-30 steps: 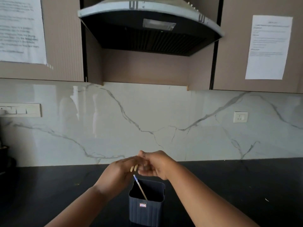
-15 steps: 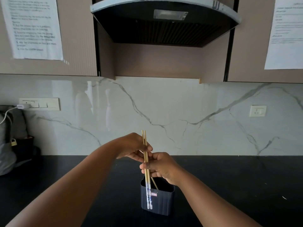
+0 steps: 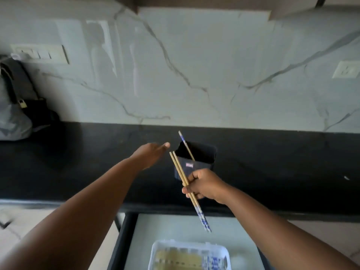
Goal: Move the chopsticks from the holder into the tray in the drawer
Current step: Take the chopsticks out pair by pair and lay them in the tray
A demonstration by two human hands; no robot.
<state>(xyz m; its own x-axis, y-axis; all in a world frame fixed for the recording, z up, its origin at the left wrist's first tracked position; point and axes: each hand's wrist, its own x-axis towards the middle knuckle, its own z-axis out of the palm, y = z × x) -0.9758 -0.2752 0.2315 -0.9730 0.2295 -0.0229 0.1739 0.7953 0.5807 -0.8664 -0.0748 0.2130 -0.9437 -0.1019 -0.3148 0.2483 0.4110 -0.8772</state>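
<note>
My right hand (image 3: 204, 185) grips a pair of wooden chopsticks (image 3: 180, 173) with blue-patterned ends, held slanted over the counter's front edge, their blue ends pointing down toward the open drawer (image 3: 175, 228). A dark blue holder (image 3: 202, 158) stands on the black counter just behind that hand, with one chopstick (image 3: 186, 145) leaning inside it. My left hand (image 3: 151, 154) reaches out with straight fingers to the left of the holder, holding nothing. A white tray (image 3: 159, 248) in the drawer holds several chopsticks.
The black counter (image 3: 87, 162) runs along a marble backsplash. A grey bag with a black strap (image 3: 15, 106) sits at the far left under a switch panel (image 3: 41, 54). A wall socket (image 3: 346, 70) is at the right.
The view tilted down, bringing the open drawer and tray into sight. My right hand carried the pair of chopsticks down toward the drawer. My left hand let go and moved left of the holder.
</note>
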